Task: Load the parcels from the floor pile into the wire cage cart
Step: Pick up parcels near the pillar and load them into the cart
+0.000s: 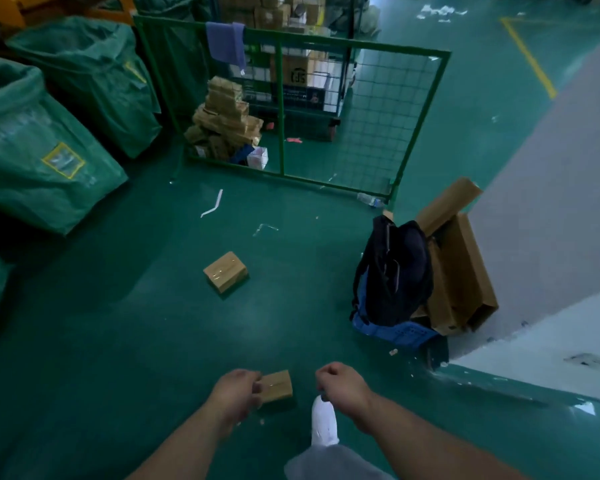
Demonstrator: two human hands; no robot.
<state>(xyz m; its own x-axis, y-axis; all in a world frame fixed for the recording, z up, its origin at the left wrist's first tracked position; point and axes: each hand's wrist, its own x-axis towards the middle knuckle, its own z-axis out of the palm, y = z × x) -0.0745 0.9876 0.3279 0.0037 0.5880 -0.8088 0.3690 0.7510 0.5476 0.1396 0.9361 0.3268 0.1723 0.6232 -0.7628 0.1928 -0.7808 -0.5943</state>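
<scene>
Now a small parcel [276,388] at the left grip's [235,393] fingertips.

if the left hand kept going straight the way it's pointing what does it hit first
The left hand points forward and slightly right, so it meets the small cardboard parcel at its fingertips first; it looks to be touching it already, though depth is unclear.

green cage cart [281,109], brown parcels [225,271], teal floor [118,323]

Small brown taped parcel [276,388] on green floor, second parcel [225,271] farther off, green wire cage cart [293,109] part-filled
</scene>
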